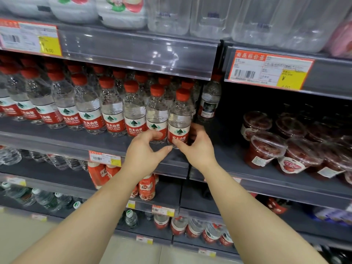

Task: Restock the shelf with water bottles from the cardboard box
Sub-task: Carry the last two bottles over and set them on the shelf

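The clear plastic water bottle with the red cap and red label (179, 119) stands upright at the right-hand end of the front row, on the dark grey metal shelf (76, 138), and both hands are at its base. The right hand (200, 147) cups the bottle's lower right side, fingers round behind it, thumb across the label. The left hand (144, 151) sits just left of the bottle, half open, its thumb reaching to the bottle's foot and its fingers against the neighbouring red-capped bottle (157, 115). This looks like the placing step: the bottle is down and being squared into line. Further left of it, the row of matching bottles (62, 103) runs full. Right of it, a different, dark-labelled bottle (209, 100) stands behind, then red lidded cups (266, 149). The cardboard box is out of view. The next move likely calls for letting go cleanly and reaching back for another bottle.
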A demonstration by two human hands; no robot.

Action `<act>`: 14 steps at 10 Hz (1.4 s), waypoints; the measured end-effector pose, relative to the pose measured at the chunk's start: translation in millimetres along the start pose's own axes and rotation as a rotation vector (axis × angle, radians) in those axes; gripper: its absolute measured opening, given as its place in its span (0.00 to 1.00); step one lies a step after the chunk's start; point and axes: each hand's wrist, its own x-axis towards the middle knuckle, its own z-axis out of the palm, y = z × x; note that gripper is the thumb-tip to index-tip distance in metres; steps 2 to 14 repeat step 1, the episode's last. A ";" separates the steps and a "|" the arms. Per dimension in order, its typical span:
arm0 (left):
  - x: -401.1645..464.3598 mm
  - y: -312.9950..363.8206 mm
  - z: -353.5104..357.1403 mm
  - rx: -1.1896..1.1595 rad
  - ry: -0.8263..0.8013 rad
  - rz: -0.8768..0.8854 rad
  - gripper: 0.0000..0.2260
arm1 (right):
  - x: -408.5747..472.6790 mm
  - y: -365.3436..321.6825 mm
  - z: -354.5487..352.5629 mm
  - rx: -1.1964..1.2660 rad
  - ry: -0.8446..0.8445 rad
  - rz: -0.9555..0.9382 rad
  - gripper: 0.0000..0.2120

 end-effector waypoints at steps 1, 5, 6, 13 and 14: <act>-9.2 9.3 -11.5 0.002 -0.010 -0.007 0.19 | -30.9 -17.4 -9.4 -0.075 -0.003 0.006 0.31; -9.2 9.3 -11.5 0.002 -0.010 -0.007 0.19 | -30.9 -17.4 -9.4 -0.075 -0.003 0.006 0.31; -9.2 9.3 -11.5 0.002 -0.010 -0.007 0.19 | -30.9 -17.4 -9.4 -0.075 -0.003 0.006 0.31; -9.2 9.3 -11.5 0.002 -0.010 -0.007 0.19 | -30.9 -17.4 -9.4 -0.075 -0.003 0.006 0.31; -9.2 9.3 -11.5 0.002 -0.010 -0.007 0.19 | -30.9 -17.4 -9.4 -0.075 -0.003 0.006 0.31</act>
